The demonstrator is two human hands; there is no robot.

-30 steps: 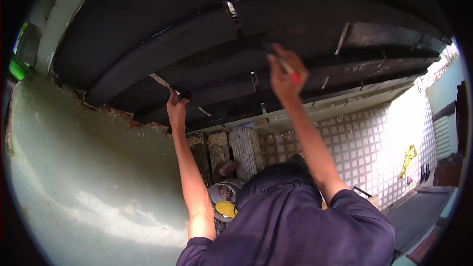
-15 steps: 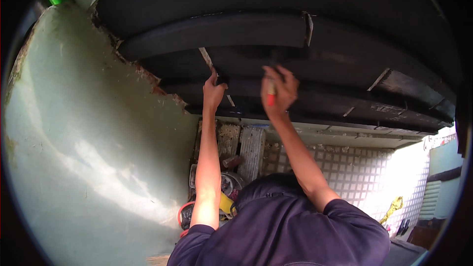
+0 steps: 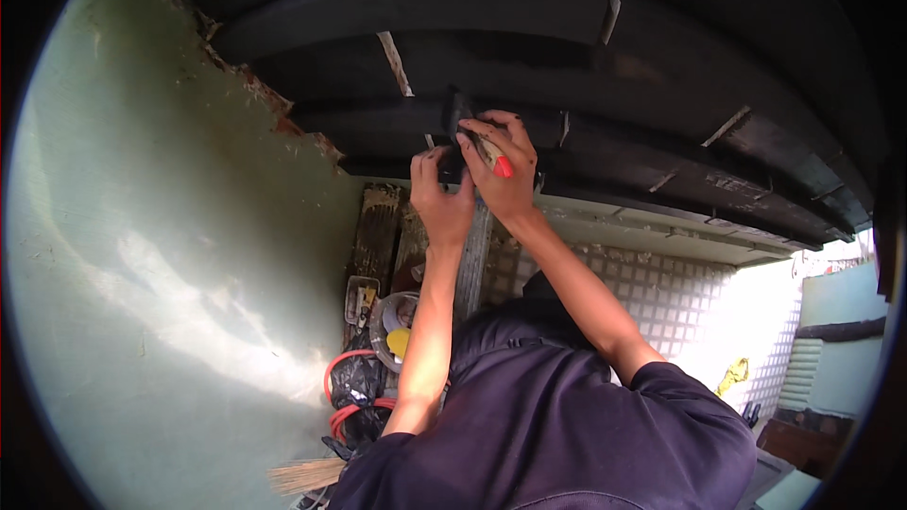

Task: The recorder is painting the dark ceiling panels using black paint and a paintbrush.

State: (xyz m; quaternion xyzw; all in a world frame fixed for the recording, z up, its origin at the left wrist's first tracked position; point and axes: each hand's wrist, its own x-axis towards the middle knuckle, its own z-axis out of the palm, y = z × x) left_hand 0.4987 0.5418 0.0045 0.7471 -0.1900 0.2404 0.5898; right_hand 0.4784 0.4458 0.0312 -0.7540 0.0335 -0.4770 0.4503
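A paint brush [image 3: 491, 154] with a red end was held up by the right hand [image 3: 510, 184], its fingers clamped on the handle, near the lower edge of the black boards [image 3: 510, 76]. A small dark thing [image 3: 452, 166], too hard to make out, was pinched by the left hand's [image 3: 441, 208] fingers.

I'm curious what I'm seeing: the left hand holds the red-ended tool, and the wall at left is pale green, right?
Wrong hand: the head view shows the right hand holding the red-ended tool. The wall is pale green.
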